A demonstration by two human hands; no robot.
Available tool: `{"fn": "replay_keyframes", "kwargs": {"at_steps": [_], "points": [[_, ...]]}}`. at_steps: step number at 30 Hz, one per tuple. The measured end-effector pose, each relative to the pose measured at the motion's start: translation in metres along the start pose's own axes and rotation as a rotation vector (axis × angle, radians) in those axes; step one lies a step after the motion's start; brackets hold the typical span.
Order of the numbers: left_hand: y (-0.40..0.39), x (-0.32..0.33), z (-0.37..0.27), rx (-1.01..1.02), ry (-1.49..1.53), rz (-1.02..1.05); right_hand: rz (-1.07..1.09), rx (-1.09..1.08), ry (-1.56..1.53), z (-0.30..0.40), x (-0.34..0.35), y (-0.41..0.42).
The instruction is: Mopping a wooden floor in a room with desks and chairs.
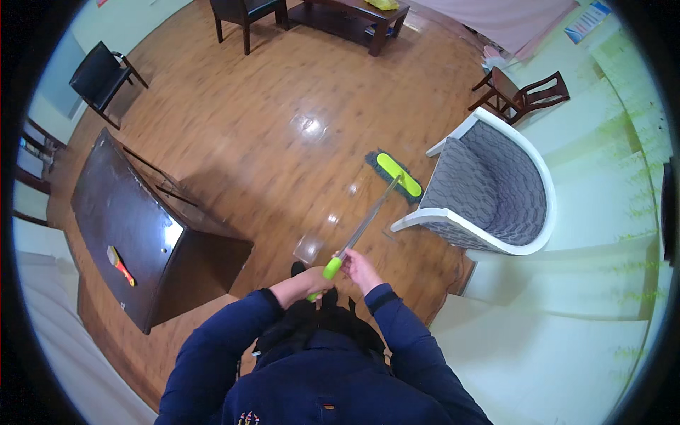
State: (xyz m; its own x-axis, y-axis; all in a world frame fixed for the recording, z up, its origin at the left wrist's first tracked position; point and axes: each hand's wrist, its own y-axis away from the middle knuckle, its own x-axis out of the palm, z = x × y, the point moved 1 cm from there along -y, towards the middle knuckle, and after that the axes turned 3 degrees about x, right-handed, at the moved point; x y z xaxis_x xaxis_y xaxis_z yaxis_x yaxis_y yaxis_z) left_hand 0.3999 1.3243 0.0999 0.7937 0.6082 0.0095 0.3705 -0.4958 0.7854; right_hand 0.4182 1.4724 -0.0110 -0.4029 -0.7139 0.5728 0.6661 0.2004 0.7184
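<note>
A long-handled mop with a metal pole point(368, 218) slants away from my body. Its lime-green head point(398, 175), fringed with grey pile, rests on the wood-look floor point(239, 122) beside the white-framed armchair. My left hand point(311, 282) grips the green handle point(332, 268) near its end. Further along, my right hand point(359, 267) holds the pole just above the green part. Both sleeves are dark blue, and one dark shoe tip point(298, 268) shows in front of me.
The grey patterned armchair point(462, 186) stands right of the mop head, a small wooden chair point(504, 93) behind it. To the left is a dark desk point(122, 223) bearing a red-handled brush point(122, 265). Black chairs point(101, 77) and a low table point(345, 16) stand farther off.
</note>
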Motion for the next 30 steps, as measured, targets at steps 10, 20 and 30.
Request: {"fn": "replay_keyframes", "kwargs": {"at_steps": [10,20,30], "points": [[-0.019,-0.024,-0.004,-0.002,-0.163,0.065,-0.128,-0.06,0.01,0.002,0.009,-0.021],[0.063,-0.096,0.042,-0.067,-0.237,0.064,0.085,0.214,-0.064,-0.051,0.092,-0.027],[0.094,-0.133,0.005,-0.172,-0.361,0.139,0.132,0.367,-0.144,-0.034,0.129,-0.022]]}}
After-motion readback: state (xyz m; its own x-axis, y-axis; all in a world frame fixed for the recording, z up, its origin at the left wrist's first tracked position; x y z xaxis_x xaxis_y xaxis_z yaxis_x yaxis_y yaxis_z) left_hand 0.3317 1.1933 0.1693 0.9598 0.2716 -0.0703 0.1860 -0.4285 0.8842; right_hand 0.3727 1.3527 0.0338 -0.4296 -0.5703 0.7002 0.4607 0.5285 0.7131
